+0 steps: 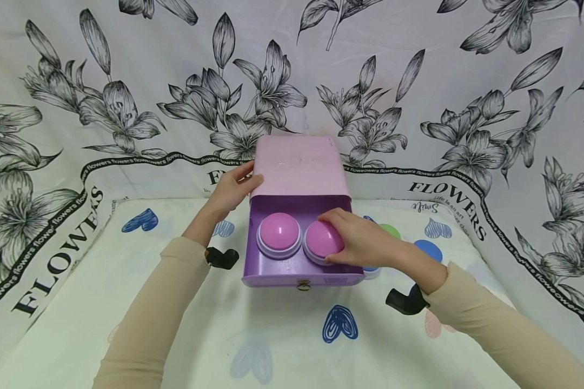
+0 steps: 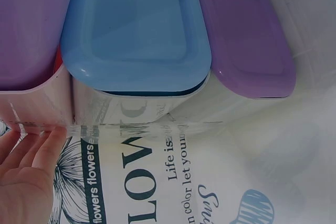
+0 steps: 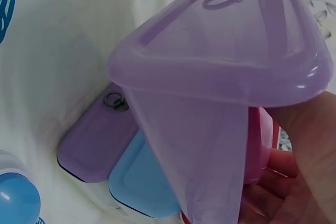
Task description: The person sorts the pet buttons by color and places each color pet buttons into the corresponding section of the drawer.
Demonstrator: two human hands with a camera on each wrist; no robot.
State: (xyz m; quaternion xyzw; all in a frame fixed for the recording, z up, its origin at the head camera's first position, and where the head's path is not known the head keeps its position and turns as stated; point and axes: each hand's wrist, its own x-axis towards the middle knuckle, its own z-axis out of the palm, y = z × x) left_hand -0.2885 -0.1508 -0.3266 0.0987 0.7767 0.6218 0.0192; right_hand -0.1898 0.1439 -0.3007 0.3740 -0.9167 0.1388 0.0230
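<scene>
Under the right hand (image 1: 357, 237): one glossy pink plastic dome on a pale round base (image 1: 321, 242), pinched between thumb and curled fingers, sitting in the right half of an open purple plastic drawer (image 1: 272, 281).

Just left of that hand: a second pink dome on a pale base (image 1: 279, 231), untouched, in the same drawer.

At the left hand (image 1: 236, 186): a small cabinet with a smooth pink plastic top (image 1: 299, 165); the fingers lie extended and pressed to its side wall.

Below the left hand's hold, in the wrist view: a blue plastic drawer front (image 2: 136, 30) and, beyond it, a second purple drawer front (image 2: 252, 35), both closed.

Near side of the right hand: a brass-coloured ring pull (image 1: 303, 286) on the open drawer's front.

Beyond and beside the right wrist: a green rounded piece (image 1: 390, 231) and a blue rounded piece (image 1: 429, 250), each partly covered by the forearm. Another blue piece (image 1: 371, 270) shows only as a sliver between hand and drawer edge.

In the way: in the right wrist view, the drawer's wall hides part of the gripped dome and some fingertips.
</scene>
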